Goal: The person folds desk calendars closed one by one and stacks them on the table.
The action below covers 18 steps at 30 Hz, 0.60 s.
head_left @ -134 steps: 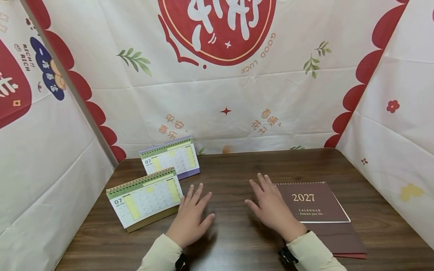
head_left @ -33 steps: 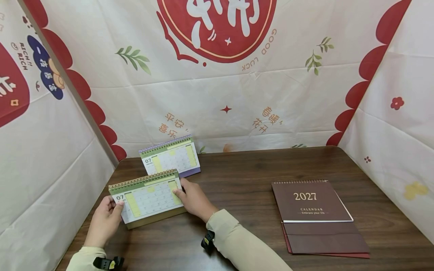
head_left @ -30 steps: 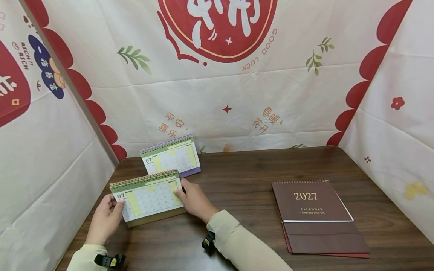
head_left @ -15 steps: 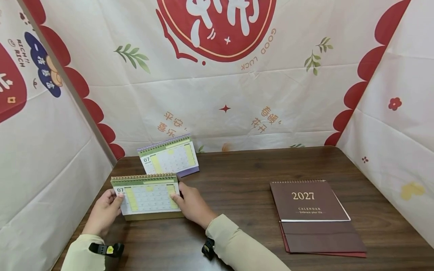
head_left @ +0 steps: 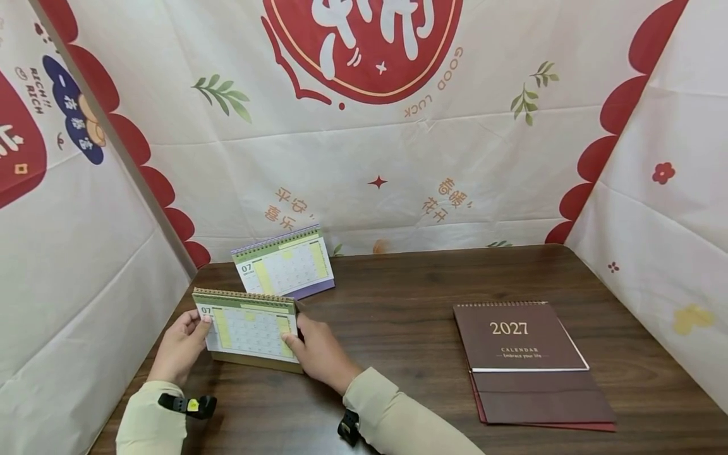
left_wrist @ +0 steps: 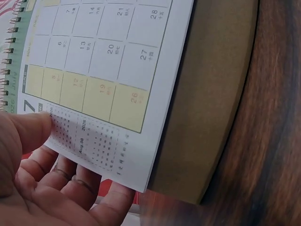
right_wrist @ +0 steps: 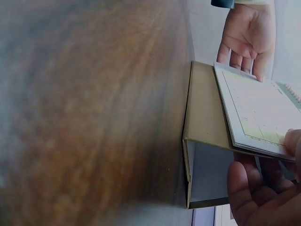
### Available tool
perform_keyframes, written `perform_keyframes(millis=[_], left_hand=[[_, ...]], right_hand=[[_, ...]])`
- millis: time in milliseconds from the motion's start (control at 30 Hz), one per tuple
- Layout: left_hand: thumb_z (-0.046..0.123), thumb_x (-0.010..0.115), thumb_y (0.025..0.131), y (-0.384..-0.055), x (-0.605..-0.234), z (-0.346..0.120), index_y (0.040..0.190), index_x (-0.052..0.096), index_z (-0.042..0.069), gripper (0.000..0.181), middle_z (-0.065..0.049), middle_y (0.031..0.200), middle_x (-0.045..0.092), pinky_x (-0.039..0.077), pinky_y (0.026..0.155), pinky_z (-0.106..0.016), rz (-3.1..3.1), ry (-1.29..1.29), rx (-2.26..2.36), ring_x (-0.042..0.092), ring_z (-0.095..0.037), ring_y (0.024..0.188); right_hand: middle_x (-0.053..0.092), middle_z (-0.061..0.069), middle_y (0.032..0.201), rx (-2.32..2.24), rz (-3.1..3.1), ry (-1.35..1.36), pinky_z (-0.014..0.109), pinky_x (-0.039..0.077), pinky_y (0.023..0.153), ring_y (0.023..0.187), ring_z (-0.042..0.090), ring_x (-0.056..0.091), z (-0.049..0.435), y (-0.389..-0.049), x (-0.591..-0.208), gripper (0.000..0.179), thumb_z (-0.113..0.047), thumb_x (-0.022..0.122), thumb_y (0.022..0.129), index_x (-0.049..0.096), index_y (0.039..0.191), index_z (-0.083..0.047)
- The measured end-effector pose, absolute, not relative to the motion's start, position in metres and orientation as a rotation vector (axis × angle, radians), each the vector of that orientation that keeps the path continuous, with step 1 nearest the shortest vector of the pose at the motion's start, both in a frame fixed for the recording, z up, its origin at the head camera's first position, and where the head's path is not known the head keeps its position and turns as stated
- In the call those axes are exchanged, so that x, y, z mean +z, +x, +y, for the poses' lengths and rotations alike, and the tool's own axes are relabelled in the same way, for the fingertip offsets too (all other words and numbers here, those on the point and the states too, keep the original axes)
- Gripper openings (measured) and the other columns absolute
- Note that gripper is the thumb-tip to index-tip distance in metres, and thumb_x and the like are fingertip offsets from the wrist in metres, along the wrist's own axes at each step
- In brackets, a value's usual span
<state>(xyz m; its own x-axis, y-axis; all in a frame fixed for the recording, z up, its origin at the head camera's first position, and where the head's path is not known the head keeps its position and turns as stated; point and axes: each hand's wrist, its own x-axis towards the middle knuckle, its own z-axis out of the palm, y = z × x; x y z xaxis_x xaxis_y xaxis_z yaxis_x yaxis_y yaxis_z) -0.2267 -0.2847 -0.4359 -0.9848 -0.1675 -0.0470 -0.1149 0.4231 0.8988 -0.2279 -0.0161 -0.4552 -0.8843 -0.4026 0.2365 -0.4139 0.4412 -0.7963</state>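
Note:
A desk calendar (head_left: 250, 332) with a gold-brown stand and a green-topped July page stands on the wooden table (head_left: 392, 354), held at both ends. My left hand (head_left: 181, 346) grips its left edge, thumb on the page and fingers behind, as the left wrist view shows. At the opposite edge, my right hand (head_left: 325, 351) holds it with the thumb on the front and the fingers behind the pages. The right wrist view shows the stand's open side (right_wrist: 207, 172) beside those fingers. Just behind is a similar calendar (head_left: 290, 262) with a purple base, partly hidden by the front one.
A brown 2027 calendar (head_left: 517, 338) lies on the right side of the table, its spiral toward the back. White printed cloth (head_left: 352, 151) hangs behind the table and along both sides.
Both hands, earlier spread over the table, now hold the gold-brown calendar. Over the last second it has turned, its left end going back and its right end coming nearer.

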Motion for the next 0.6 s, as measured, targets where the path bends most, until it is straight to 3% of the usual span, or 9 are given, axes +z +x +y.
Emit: perform_keyframes(millis=[300,400,600], left_hand=[[0.037,0.037,0.107,-0.233,-0.439,-0.284,0.149,0.028,-0.005,0.060,-0.025,0.145,0.041,0.045,0.094,-0.033,-2.588,0.314,-1.754,0.046,-0.021,0.121],[0.036,0.037,0.108,-0.235,-0.439,-0.283,0.149,0.028,-0.004,0.058,-0.023,0.145,0.041,0.045,0.093,-0.029,-2.579,0.317,-1.776,0.044,-0.022,0.122],[0.036,0.039,0.107,-0.242,-0.438,-0.286,0.148,0.028,-0.006,0.059,-0.025,0.145,0.039,0.047,0.091,-0.025,-2.600,0.227,-1.797,0.048,-0.011,0.116]], right_hand=[[0.070,0.000,0.106,1.447,-2.670,0.771,0.020,0.049,0.067,0.082,-0.003,0.060,-0.017,-0.219,-0.455,0.029,-0.029,0.057,0.102,0.059,0.125,-0.010],[0.070,-0.001,0.103,1.416,-2.673,0.770,0.019,0.048,0.065,0.077,-0.003,0.058,-0.017,-0.217,-0.455,0.028,-0.029,0.057,0.102,0.060,0.123,-0.010],[0.066,-0.004,0.087,1.351,-2.678,0.785,0.019,0.045,0.058,0.063,-0.001,0.052,-0.016,-0.215,-0.453,0.024,-0.030,0.058,0.102,0.061,0.114,-0.009]])
